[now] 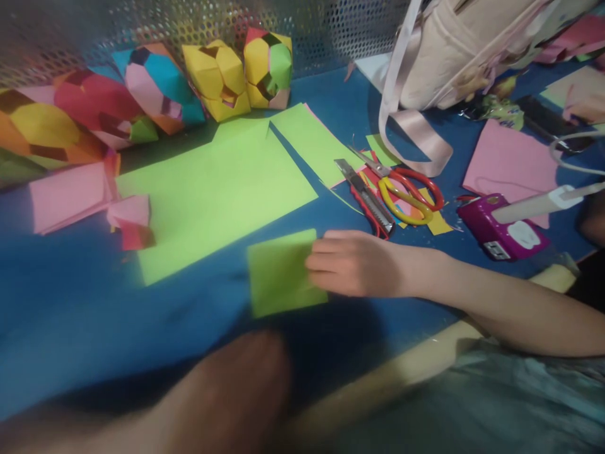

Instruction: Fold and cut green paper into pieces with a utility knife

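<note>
A small green paper square [283, 274] lies on the blue table [179, 321]. My right hand [352, 263] rests on its right edge, fingers bent and drawn together; whether they pinch the paper is hidden. Below the square, nearer to me, is my left hand [241, 378], smeared by motion, its fingers not readable. Behind the square spreads a large green sheet [212, 189], with another green piece [307, 145] at its right. A box cutter [366, 195] and scissors with red and yellow handles [406, 195] lie just beyond my right hand, over paper scraps.
Folded paper shapes [217, 79] line the metal mesh [321, 31] at the back. Folded pink papers [70, 195] lie left. A pale bag [463, 50] with a ribbon [420, 139], pink sheets [515, 157] and a purple glue gun or similar device [503, 227] are at right.
</note>
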{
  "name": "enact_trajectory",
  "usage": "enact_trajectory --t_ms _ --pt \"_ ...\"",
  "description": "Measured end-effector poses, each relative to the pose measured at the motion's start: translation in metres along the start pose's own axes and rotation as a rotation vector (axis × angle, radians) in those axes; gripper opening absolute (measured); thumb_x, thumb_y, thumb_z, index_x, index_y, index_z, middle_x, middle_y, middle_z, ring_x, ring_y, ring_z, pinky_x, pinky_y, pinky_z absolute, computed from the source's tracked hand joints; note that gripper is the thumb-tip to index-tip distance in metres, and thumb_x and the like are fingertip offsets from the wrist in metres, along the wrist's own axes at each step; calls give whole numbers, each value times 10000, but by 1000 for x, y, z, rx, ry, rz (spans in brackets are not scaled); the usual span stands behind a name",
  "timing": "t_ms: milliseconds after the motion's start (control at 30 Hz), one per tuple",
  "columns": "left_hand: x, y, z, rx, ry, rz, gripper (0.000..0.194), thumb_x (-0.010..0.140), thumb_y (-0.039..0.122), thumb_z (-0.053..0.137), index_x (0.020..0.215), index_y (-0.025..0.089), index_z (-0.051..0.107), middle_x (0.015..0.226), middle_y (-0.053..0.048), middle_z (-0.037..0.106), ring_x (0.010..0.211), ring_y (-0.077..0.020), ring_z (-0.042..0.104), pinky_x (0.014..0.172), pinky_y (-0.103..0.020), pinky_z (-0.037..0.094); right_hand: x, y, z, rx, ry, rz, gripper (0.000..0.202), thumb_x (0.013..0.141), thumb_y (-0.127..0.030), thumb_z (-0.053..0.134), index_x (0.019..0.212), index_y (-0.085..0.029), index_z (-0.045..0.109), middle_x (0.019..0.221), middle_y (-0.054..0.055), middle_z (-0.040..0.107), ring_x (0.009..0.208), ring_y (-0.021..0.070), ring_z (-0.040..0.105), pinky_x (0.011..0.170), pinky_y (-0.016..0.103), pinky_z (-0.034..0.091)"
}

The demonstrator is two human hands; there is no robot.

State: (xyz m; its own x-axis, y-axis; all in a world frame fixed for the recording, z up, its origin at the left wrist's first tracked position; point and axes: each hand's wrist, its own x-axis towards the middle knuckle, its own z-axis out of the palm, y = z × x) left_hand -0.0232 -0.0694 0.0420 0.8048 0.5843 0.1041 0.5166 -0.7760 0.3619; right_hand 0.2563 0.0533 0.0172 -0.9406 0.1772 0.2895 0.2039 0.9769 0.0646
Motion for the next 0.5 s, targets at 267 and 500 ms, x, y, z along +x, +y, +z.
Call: enact_trajectory --t_ms 267,500 --pt "43 -1 14 205 -15 250 262 919 147 482 1067 91 691 1158 -150 706 1107 -288 658 927 -414 570 -1 -2 2 6 -23 47 269 967 -103 456 776 -153 639 762 32 621 708 156 483 639 305 300" --pt "54 -6 26 259 96 145 282 962 259 465 951 89 690 981 -165 716 934 -275 676 828 -412 566 -1 0 3 -26 12 85 266 978 -119 443 853 -148 676 841 57 672 775 171 540 661 310 363"
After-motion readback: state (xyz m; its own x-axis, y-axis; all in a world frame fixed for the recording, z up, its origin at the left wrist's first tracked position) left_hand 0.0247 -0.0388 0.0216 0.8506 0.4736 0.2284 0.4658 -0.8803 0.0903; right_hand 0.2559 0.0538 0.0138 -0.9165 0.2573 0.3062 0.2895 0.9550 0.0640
